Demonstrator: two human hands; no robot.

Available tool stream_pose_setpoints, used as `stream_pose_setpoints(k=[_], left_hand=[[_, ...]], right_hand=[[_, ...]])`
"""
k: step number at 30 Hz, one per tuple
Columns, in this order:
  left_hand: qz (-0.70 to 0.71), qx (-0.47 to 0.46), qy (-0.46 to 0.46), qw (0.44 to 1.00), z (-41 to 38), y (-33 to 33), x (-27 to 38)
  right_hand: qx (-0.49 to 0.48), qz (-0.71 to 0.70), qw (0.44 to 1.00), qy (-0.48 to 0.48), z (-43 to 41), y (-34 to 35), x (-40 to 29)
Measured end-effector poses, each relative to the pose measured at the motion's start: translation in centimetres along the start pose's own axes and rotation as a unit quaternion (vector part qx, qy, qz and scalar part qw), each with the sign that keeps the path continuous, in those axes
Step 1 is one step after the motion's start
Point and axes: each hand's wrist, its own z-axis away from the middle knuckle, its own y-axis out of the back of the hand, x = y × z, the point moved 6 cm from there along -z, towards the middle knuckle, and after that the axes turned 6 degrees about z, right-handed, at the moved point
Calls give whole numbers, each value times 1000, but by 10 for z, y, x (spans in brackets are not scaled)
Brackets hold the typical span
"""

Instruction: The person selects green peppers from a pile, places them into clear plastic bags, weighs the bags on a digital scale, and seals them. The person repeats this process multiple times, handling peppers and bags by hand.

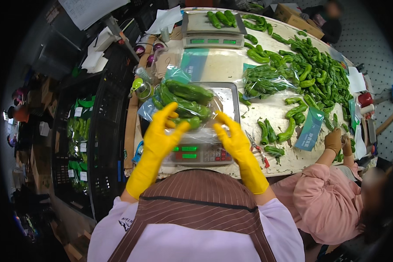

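A clear plastic bag of large green peppers point(186, 98) lies on the steel pan of a digital scale point(227, 93). Both my hands wear yellow rubber gloves. My left hand point(163, 134) is at the bag's near left side, its thumb and fingers apart close to the peppers. Across from it, my right hand point(233, 139) has spread fingertips at the bag's right edge; contact with the thin film is hard to make out. Green digits glow on the scale's display point(189, 152), partly behind the film and my left hand.
Loose green peppers point(327, 75) are heaped on the table's right, with a filled bag point(267, 82) beside them. A second scale point(213, 29) holds three peppers. Scissors point(258, 149) lie right of my hand. A co-worker's gloved hands point(334, 142) handle peppers. Black crates point(82, 147) stand left.
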Motion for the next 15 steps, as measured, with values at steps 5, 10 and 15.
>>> stream_pose_setpoints(k=[5, 10, 15], left_hand=[[-135, -88, -89, 983, 13, -51, 29], [-29, -45, -57, 997, 16, -48, 20], [-78, -14, -111, 991, 17, -44, 38]], right_hand=[[-212, -164, 963, 38, 16, -37, -31], [-162, -250, 954, -33, 6, -44, 24], [-227, -37, 973, 11, -33, -61, 7]])
